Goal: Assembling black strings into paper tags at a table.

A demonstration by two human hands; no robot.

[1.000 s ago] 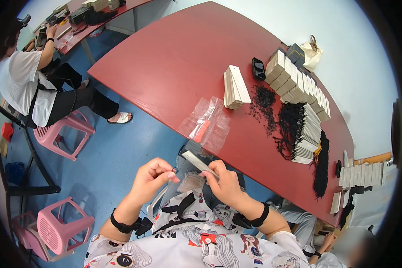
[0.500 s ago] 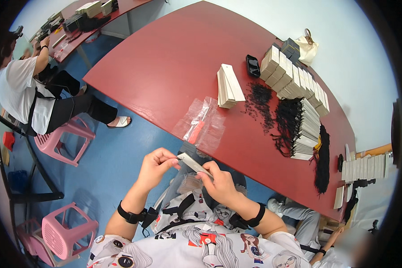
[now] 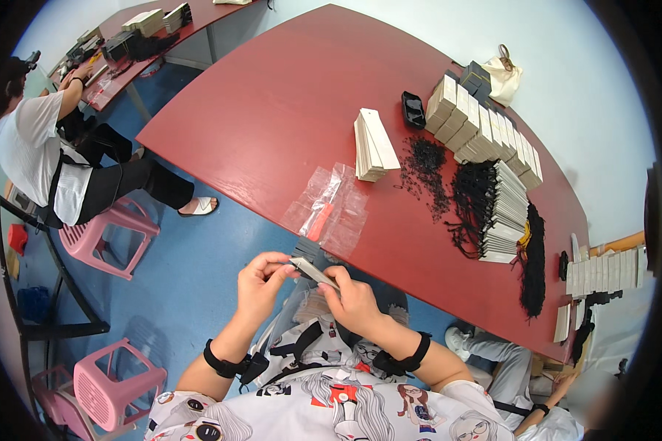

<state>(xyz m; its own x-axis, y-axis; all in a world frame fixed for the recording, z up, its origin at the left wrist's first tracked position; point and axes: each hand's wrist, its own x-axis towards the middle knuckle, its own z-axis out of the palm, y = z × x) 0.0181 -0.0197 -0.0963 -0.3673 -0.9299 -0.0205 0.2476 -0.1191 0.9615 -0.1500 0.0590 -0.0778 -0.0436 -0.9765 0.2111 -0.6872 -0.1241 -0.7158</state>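
Observation:
Above my lap, off the table's front edge, my right hand (image 3: pixel 354 300) grips a narrow, off-white hang tag (image 3: pixel 312 270) by its near end. It looks like a small stack of tags seen edge-on. My left hand (image 3: pixel 260 283) is at the tag's far end, thumb and forefinger pinched together there. Something small and dark shows at that end, too small to make out. On the table, a stack of similar tags (image 3: pixel 374 145) stands beside a scatter of small black pins (image 3: pixel 424 165). Clear plastic bags (image 3: pixel 329 213) with a red strip lie near the edge.
A row of tags with black cords (image 3: pixel 502 213), bundled tags (image 3: pixel 482 125) and a black tray (image 3: pixel 413 110) sit on the right of the red table (image 3: pixel 265 110). Pink stools (image 3: pixel 110 389) stand at left, where a person (image 3: pixel 44 140) sits. Another person's arm (image 3: pixel 548 404) shows lower right.
The tag has tipped so more of its edge shows, and both hands have shifted slightly. My left hand stays pinched at its far end.

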